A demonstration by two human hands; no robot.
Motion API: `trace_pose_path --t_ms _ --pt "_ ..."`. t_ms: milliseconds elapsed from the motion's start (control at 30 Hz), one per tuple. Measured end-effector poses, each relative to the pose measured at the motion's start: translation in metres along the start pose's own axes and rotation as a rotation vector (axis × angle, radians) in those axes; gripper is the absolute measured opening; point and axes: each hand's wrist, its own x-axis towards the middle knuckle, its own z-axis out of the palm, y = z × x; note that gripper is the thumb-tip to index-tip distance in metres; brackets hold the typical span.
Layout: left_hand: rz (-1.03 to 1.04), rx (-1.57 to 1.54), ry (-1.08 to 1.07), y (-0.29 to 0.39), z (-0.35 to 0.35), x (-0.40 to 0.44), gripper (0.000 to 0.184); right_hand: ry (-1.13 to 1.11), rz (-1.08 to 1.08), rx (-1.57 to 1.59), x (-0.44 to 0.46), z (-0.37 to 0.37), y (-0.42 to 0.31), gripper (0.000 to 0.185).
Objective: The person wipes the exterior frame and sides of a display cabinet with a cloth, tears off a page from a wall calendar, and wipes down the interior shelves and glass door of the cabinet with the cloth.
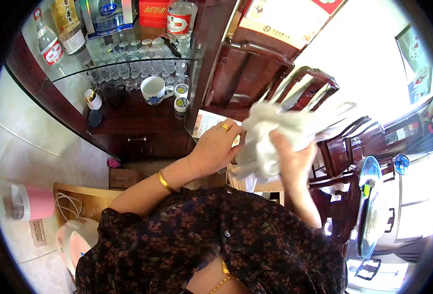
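A bunched white cloth [270, 139], smeared by motion, is in front of my chest. My right hand [292, 159] is closed on it from the right, the thumb lying across the cloth. My left hand [215, 147], with a gold ring and bracelet, is just left of the cloth. Its fingers are curled, and their tips meet the cloth's edge or something behind it. Exactly what they grip is hidden. Behind the left hand lies a printed sheet or box [207, 122], partly covered.
On the left, a dark wood cabinet [148, 132] holds a blue-patterned mug [153, 91], small lidded jars [180, 104], several stemmed glasses and bottles [49, 45]. Dark wood chairs [331, 152] and a glass-topped table [371, 210] stand to the right. A pink-and-white container [37, 201] is at lower left.
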Motion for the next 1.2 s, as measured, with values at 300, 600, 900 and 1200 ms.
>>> trace_pose_path --t_ms 300,600,900,1200 --pt "0.027 -0.015 0.027 -0.008 0.003 -0.001 0.026 -0.032 0.100 0.006 -0.021 0.013 0.062 0.032" --pt "0.014 -0.042 0.051 -0.013 0.012 -0.005 0.028 -0.307 0.386 -0.208 -0.068 0.015 0.231 0.036" --pt "0.045 0.036 0.102 -0.007 0.005 -0.003 0.033 -0.236 0.610 -0.220 -0.032 -0.045 0.206 0.035" --pt "0.183 0.124 0.143 0.023 -0.001 0.010 0.079 0.016 -0.188 0.726 0.110 -0.080 -0.054 0.043"
